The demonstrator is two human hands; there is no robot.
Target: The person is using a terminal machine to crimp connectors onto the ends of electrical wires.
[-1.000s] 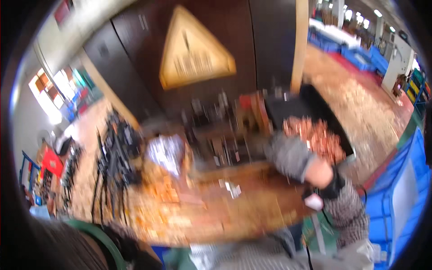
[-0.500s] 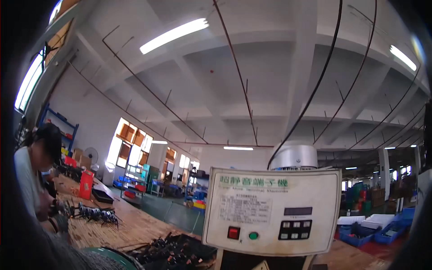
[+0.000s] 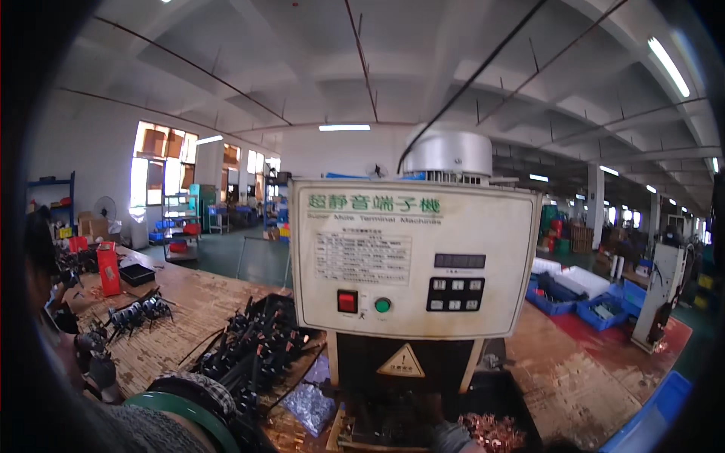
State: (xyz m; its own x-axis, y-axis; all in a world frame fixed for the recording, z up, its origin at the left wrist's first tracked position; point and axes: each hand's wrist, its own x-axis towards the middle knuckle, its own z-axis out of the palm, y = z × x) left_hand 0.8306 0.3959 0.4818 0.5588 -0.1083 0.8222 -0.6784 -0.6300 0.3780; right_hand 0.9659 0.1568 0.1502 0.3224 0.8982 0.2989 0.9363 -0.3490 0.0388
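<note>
A blurred grey shape that looks like part of my gloved right hand shows at the lower edge, below the crimping machine. It is beside a pile of copper terminals in a black tray. Its fingers are too cut off to tell whether they hold anything. At the lower left a grey knit sleeve shows, but my left hand is out of the picture. The white machine box carries a red switch, a green button and a keypad.
Black cable parts lie heaped left of the machine, near a green round rim and a clear plastic bag. A co-worker's gloved hand is at far left, near bundled cables. Blue bins stand at right.
My view has tilted down and turned right. The machine now appears higher and further left, and the copper terminals, black tray and grey hand shape have come into the picture.
</note>
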